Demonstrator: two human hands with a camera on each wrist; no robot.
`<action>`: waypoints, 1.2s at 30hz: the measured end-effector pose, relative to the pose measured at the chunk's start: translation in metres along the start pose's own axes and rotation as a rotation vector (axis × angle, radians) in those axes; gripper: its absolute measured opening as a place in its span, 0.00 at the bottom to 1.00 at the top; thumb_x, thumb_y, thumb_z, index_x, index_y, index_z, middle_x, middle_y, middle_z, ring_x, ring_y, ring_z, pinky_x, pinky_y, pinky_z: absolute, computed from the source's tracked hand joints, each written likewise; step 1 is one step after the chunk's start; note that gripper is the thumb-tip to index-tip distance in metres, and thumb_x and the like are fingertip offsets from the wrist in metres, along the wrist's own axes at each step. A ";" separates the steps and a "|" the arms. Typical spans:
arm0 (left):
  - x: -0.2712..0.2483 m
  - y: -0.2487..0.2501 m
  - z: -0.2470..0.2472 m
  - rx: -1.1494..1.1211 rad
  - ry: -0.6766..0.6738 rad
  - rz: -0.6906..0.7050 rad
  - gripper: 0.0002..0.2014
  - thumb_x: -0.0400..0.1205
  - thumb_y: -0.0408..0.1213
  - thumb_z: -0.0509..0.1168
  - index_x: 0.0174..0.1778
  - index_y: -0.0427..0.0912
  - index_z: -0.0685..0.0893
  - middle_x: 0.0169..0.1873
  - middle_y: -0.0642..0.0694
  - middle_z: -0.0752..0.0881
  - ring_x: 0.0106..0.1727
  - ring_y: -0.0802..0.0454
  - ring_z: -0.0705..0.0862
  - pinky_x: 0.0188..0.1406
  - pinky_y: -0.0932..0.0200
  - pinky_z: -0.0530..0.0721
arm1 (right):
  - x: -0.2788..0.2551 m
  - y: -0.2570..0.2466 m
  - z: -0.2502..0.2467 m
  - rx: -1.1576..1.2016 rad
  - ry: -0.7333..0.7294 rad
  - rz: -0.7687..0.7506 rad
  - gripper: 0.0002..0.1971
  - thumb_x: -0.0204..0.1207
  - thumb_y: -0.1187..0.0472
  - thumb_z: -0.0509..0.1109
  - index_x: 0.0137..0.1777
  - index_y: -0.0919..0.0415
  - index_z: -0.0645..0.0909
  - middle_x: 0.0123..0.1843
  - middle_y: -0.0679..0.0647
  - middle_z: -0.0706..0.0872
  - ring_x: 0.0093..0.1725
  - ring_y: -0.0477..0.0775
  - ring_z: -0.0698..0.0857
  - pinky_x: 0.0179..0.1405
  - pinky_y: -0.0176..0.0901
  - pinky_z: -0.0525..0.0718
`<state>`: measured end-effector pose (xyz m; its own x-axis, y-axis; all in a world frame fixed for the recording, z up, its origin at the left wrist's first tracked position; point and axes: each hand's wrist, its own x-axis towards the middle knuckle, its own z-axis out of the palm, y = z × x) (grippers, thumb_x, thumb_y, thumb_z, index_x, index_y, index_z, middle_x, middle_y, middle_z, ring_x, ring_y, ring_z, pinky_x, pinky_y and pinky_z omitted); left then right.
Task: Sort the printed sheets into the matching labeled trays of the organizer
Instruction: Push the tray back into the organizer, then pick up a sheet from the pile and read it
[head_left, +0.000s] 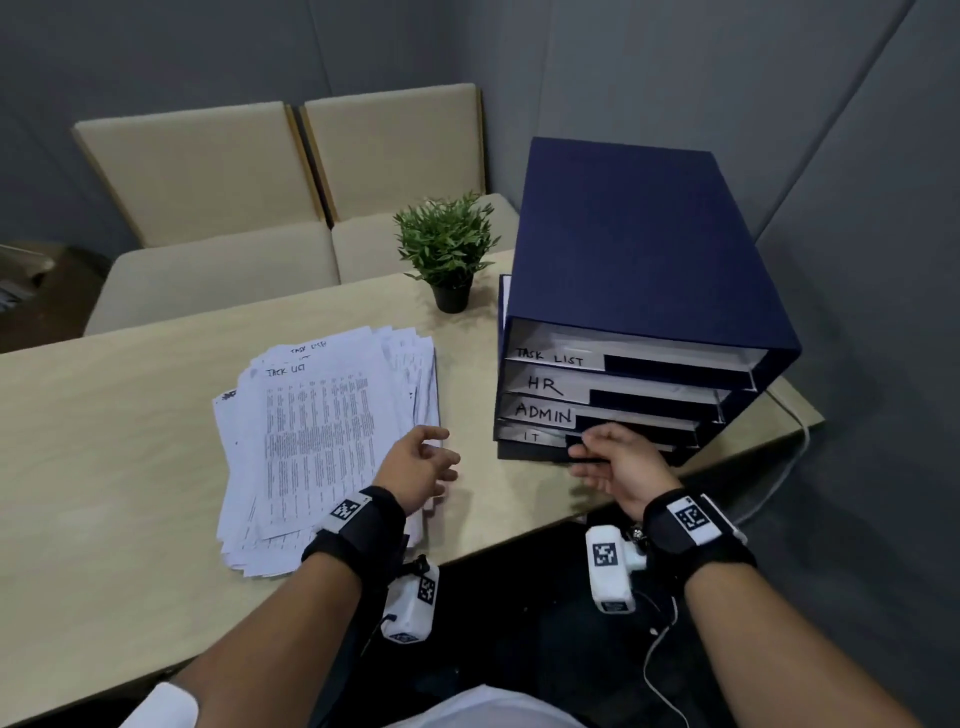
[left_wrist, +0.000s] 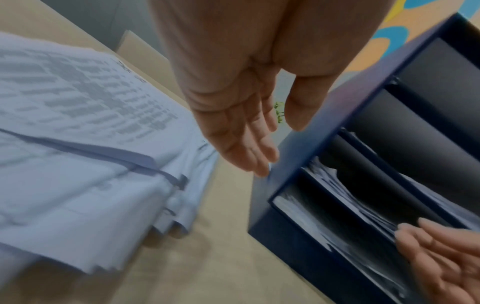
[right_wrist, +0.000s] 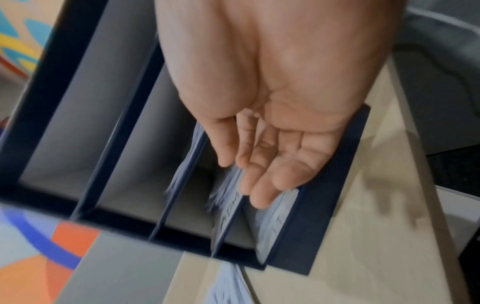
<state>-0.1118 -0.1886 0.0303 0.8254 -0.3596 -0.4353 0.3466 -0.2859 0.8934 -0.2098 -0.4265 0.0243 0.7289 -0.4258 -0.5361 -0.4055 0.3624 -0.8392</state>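
Note:
A loose stack of printed sheets (head_left: 332, 441) (left_wrist: 78, 144) lies on the table, the top sheet headed TASK LIST. To its right stands a navy organizer (head_left: 644, 249) (left_wrist: 306, 156) (right_wrist: 322, 226) with trays labeled TASK LIST, HR, ADMIN and IT from top to bottom. My left hand (head_left: 421, 462) (left_wrist: 249, 131) hovers over the stack's right edge, fingers relaxed and holding nothing. In front of the IT tray (head_left: 535, 439) is my right hand (head_left: 613, 460) (right_wrist: 262, 164), its straight fingers reaching into the lowest slots among the sheets there. No sheet is held.
A small potted plant (head_left: 449, 254) stands behind the stack, left of the organizer. Two beige chairs (head_left: 270, 208) sit beyond the table's far edge. The table's near edge (head_left: 509, 540) runs just under my wrists. A cable (head_left: 789, 467) hangs off the right corner.

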 end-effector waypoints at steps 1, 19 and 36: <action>0.002 -0.005 -0.013 0.025 0.028 0.000 0.11 0.82 0.26 0.62 0.60 0.38 0.77 0.43 0.41 0.85 0.40 0.47 0.84 0.35 0.58 0.79 | -0.001 0.002 0.013 -0.041 -0.045 0.003 0.06 0.83 0.66 0.64 0.45 0.58 0.77 0.41 0.59 0.87 0.26 0.50 0.86 0.22 0.35 0.79; 0.036 -0.071 -0.219 0.437 0.246 -0.150 0.24 0.82 0.31 0.63 0.75 0.42 0.72 0.75 0.40 0.72 0.73 0.41 0.73 0.70 0.52 0.71 | 0.045 0.055 0.248 -0.919 -0.049 -0.061 0.23 0.77 0.55 0.72 0.70 0.60 0.75 0.67 0.56 0.80 0.65 0.56 0.80 0.65 0.44 0.76; 0.052 -0.074 -0.242 0.432 0.005 -0.185 0.35 0.80 0.34 0.66 0.82 0.45 0.59 0.78 0.40 0.67 0.59 0.47 0.79 0.49 0.63 0.71 | 0.049 0.088 0.294 -1.057 0.212 0.160 0.29 0.77 0.58 0.73 0.73 0.65 0.65 0.67 0.64 0.78 0.66 0.65 0.76 0.55 0.51 0.80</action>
<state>0.0135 0.0292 -0.0310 0.7696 -0.2641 -0.5814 0.2717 -0.6884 0.6725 -0.0472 -0.1716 -0.0492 0.5567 -0.6086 -0.5655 -0.8304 -0.4264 -0.3586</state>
